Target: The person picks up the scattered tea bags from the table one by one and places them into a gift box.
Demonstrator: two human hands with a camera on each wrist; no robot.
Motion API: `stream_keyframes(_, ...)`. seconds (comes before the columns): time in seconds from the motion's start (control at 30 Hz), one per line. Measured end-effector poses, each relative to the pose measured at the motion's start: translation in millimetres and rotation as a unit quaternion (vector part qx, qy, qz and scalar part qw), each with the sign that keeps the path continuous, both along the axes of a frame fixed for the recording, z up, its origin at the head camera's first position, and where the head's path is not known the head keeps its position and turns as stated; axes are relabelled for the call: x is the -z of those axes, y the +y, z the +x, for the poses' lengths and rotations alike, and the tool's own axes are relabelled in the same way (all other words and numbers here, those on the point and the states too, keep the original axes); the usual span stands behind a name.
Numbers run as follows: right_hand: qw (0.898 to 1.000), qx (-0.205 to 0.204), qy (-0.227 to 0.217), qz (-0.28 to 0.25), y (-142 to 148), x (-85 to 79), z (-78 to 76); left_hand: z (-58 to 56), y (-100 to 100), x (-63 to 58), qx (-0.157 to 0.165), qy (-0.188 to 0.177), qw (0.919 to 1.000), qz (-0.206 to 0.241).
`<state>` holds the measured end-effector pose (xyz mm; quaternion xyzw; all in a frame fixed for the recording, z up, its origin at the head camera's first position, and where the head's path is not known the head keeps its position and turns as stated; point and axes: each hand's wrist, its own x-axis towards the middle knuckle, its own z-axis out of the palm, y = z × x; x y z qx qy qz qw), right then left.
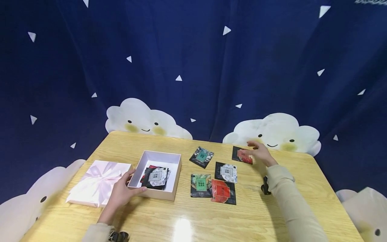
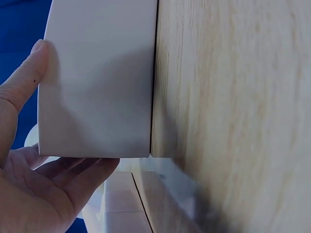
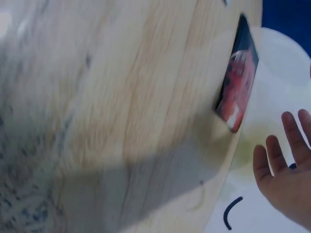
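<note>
An open pale-pink box [image 1: 177, 174] with a white inside holds several flat sachets [image 1: 158, 176], a black-and-white one on top. My left hand [image 1: 123, 192] holds the box's near left corner, thumb at the front rim and fingers along the left side. In the left wrist view, the thumb reaches the upper edge of the box wall [image 2: 97, 82]. My right hand [image 1: 259, 153] is over a black-and-red sachet [image 1: 242, 155] at the table's far right, fingers spread and holding nothing. In the right wrist view that sachet [image 3: 238, 80] lies apart from the fingers.
Left of the box is a pale-pink lid [image 1: 99, 183] with a ribbon bow. Between box and right hand lie a teal sachet [image 1: 202, 157], a white-and-black sachet [image 1: 226, 172], a green sachet [image 1: 201, 185] and a red sachet [image 1: 223, 191]. A dark blue curtain [image 1: 193, 60] hangs behind the table.
</note>
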<state>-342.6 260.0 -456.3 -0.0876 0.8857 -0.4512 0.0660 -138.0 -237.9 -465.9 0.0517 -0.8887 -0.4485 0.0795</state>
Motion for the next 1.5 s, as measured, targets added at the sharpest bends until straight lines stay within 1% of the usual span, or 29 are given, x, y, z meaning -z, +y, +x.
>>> stream_keyframes(0.13, 1.0, 0.003, -0.014, 0.012, 6, 6.5, -6.4, 2.0, 0, -0.4, -0.004, 0.001, 1.0, -0.002)
stream_keyframes(0.27, 0.999, -0.007, -0.044, 0.03, 12, 14.0, -13.4, 1.8, 0, -1.3, -0.001, 0.0, 1.0, 0.002)
stream_keyframes(0.33, 0.998, -0.018, -0.055, 0.028, 15, 17.1, -15.7, 0.9, 0, -1.4, 0.0, 0.0, 1.0, 0.002)
stream_keyframes(0.47, 0.997, -0.034, -0.06, 0.027, 20, 22.8, -17.5, -0.7, 1, -1.2, -0.001, 0.0, 1.0, -0.001)
stream_keyframes(0.67, 0.997, -0.029, -0.056, 0.034, 25, 30.9, -18.3, -1.2, 4, 0.1, 0.0, -0.001, 0.9999, 0.015)
stream_keyframes(0.73, 0.998, -0.033, -0.056, 0.025, 26, 32.4, -19.1, -1.4, 5, 0.2, 0.001, 0.0, 0.9998, 0.02)
stream_keyframes(0.87, 0.997, -0.036, -0.042, 0.053, 26, 34.8, -19.7, -1.8, 5, -0.9, 0.0, 0.002, 0.9999, 0.016)
stream_keyframes(0.97, 0.995, -0.034, -0.026, 0.092, 25, 36.8, -19.6, -1.3, 4, -2.2, -0.001, -0.001, 1.0, 0.009)
stream_keyframes(1.1, 0.995, -0.031, -0.013, 0.094, 23, 38.3, -19.2, -1.1, 3, -2.6, 0.001, 0.0, 1.0, 0.007)
stream_keyframes(1.2, 0.993, -0.028, 0.018, 0.111, 22, 39.0, -18.6, -1.5, 3, -2.4, 0.001, -0.002, 1.0, 0.008)
stream_keyframes(1.27, 0.989, -0.027, 0.047, 0.135, 22, 39.8, -18.3, -1.4, 3, -2.3, 0.0, -0.005, 1.0, 0.008)
stream_keyframes(1.33, 0.986, -0.02, 0.071, 0.147, 21, 39.7, -17.5, -1.3, 3, -2.3, -0.002, -0.007, 0.9999, 0.008)
stream_keyframes(1.37, 0.986, -0.016, 0.079, 0.149, 21, 39.4, -17.0, -1.2, 3, -2.3, -0.002, -0.007, 0.9999, 0.008)
stream_keyframes(1.5, 0.988, 0.0, 0.102, 0.117, 19, 33.6, -15.2, -1.3, 2, -2.5, -0.001, -0.005, 1.0, 0.006)
